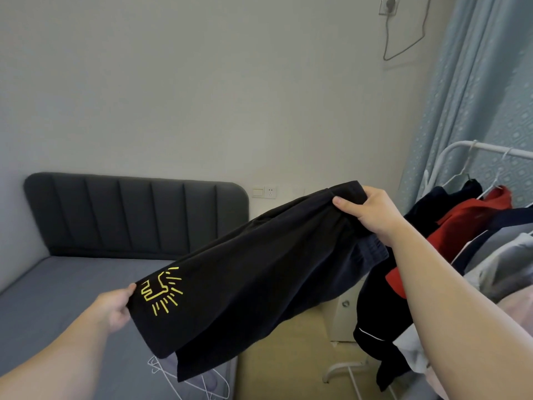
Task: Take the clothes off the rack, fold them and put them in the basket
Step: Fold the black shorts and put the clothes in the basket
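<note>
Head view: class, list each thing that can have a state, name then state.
black shorts: off the rack, unfolded, stretched between both hands
left hand: pinches the shorts' hem
right hand: grips the shorts' waist end
rack: clothes hang on it
red garment: hangs on the rack
white hangers: lying bare on the bed

Plain pale grey wall [202, 96] at 12 o'clock, dark grey padded headboard with vertical channels [135, 215] at 9 o'clock, grey-blue mattress [57, 298] at 8 o'clock, pale blue patterned curtain [484, 96] at 2 o'clock, plugged white wall socket [389, 4] at 1 o'clock, light wood floor [282, 356] at 6 o'clock
</note>
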`<state>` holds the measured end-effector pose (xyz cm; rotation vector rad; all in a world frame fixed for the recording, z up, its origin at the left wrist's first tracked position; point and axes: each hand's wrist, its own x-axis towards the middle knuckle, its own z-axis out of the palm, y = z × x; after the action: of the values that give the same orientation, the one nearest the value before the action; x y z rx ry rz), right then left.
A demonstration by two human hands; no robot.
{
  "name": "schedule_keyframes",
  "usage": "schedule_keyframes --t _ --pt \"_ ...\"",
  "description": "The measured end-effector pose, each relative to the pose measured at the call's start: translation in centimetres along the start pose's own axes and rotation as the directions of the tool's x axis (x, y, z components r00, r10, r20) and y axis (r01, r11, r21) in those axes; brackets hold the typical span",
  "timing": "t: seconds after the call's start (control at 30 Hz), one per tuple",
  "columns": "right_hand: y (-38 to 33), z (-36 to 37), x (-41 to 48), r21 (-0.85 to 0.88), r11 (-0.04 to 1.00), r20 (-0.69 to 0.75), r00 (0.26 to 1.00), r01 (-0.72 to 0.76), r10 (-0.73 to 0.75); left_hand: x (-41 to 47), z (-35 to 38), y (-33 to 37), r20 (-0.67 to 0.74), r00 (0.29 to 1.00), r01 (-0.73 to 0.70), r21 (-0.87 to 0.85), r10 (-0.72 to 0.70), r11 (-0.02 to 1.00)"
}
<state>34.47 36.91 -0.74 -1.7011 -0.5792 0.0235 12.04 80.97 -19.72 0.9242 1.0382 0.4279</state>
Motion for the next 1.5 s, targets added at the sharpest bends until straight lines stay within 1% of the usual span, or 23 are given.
schedule_keyframes --t 0.07,0.13,0.2,0.27,0.33,0.4,0.47,0.57,0.63,0.7,0.8,0.87,0.9,0.93,1.0,1.07,1.1,1.2,1.23,1.27,1.33,1.43,1.5 --pt "-0.1 0.0 -0.1 0.002 1.0 0.0 1.0 0.006 -0.006 0.5 -0.2 0.0 -0.02 1.0 -0.02 0.007 0.02 1.0" --pt "0.0 -0.1 0.0 0.003 1.0 -0.007 1.0 -0.001 0.001 0.0 -0.2 0.0 -0.015 0.997 -0.072 0.036 0.072 0.997" --pt "0.1 0.0 0.0 -0.001 1.0 -0.014 1.0 -0.005 0.005 -0.5 0.1 -0.1 0.044 0.991 -0.132 0.09 0.129 0.987" --pt "0.2 0.0 0.1 -0.011 1.0 -0.02 1.0 -0.005 0.005 -1.2 0.3 0.0 0.099 0.985 -0.154 0.103 0.144 0.983" --pt "0.2 0.0 0.2 -0.018 1.0 -0.027 1.0 -0.003 0.002 -1.7 0.4 0.3 0.129 0.983 -0.141 0.056 0.133 0.988" --pt "0.2 -0.1 0.3 -0.02 1.0 -0.042 0.999 -0.001 0.0 -2.1 0.1 0.7 0.188 0.976 -0.119 0.027 0.112 0.993" --pt "0.2 -0.3 0.4 -0.018 1.0 -0.064 0.998 0.001 -0.002 -2.5 -0.3 0.9 0.263 0.961 -0.122 0.101 0.091 0.987" --pt "0.3 -0.5 0.6 -0.016 1.0 -0.078 0.997 -0.006 0.005 -2.0 -0.4 0.8 0.321 0.944 -0.181 0.311 0.076 0.933" --pt "0.5 -0.5 0.7 -0.019 1.0 -0.077 0.997 -0.011 0.009 -1.4 -0.1 0.8 0.321 0.941 -0.225 0.372 0.102 0.9" --pt "0.7 -0.5 0.7 -0.02 1.0 -0.083 0.997 -0.007 0.006 -0.9 0.1 0.9 0.309 0.942 -0.251 0.394 0.13 0.884" --pt "0.8 -0.8 0.7 -0.007 1.0 -0.086 0.996 -0.003 0.002 -1.1 0.3 0.9 0.269 0.95 -0.269 0.443 0.159 0.855" --pt "1.0 -1.2 0.6 0.022 1.0 -0.081 0.997 -0.01 0.011 -1.5 0.2 1.2 0.223 0.952 -0.291 0.467 0.208 0.835" --pt "1.1 -1.5 0.5 0.051 0.999 -0.079 0.997 -0.017 0.021 -1.5 0.1 1.3 0.2 0.955 -0.286 0.442 0.218 0.85" --pt "1.2 -1.8 0.4 0.091 0.995 -0.075 0.997 -0.029 0.036 -1.6 -0.1 1.5 0.203 0.957 -0.271 0.37 0.207 0.889" --pt "1.6 -2.4 0.1 0.2 0.977 -0.053 0.995 -0.07 0.082 -1.6 -0.6 1.6 0.27 0.948 -0.21 0.137 0.167 0.968" --pt "2.0 -2.9 -0.3 0.303 0.946 -0.021 0.992 -0.115 0.127 -1.9 -0.9 2.0 0.31 0.936 -0.153 -0.062 0.165 0.986" --pt "2.2 -3.0 -0.4 0.344 0.928 -0.012 0.988 -0.14 0.153 -2.1 -0.7 2.1 0.296 0.939 -0.15 -0.097 0.172 0.984" --pt "3.3 -2.6 -0.6 0.378 0.901 -0.039 0.969 -0.213 0.245 -3.7 0.9 3.0 0.239 0.953 -0.182 -0.038 0.186 0.983" --pt "3.8 -2.3 -0.6 0.363 0.902 -0.061 0.959 -0.235 0.275 -4.3 1.7 3.2 0.183 0.961 -0.206 -0.011 0.205 0.978" --pt "4.2 -2.0 -0.7 0.341 0.904 -0.08 0.951 -0.257 0.3 -4.7 2.5 3.3 0.125 0.963 -0.243 0.018 0.239 0.97" --pt "5.1 -1.4 -0.7 0.296 0.911 -0.115 0.936 -0.288 0.333 -5.3 4.0 3.4 0.052 0.94 -0.341 0.099 0.338 0.935" --pt "6.0 -1.3 -0.9 0.301 0.901 -0.147 0.918 -0.312 0.367 -6.4 5.1 3.4 0.017 0.914 -0.403 0.152 0.405 0.903" --pt "6.4 -1.6 -1.2 0.296 0.895 -0.129 0.914 -0.334 0.384 -6.5 4.8 3.6 0.029 0.915 -0.402 0.14 0.402 0.905"
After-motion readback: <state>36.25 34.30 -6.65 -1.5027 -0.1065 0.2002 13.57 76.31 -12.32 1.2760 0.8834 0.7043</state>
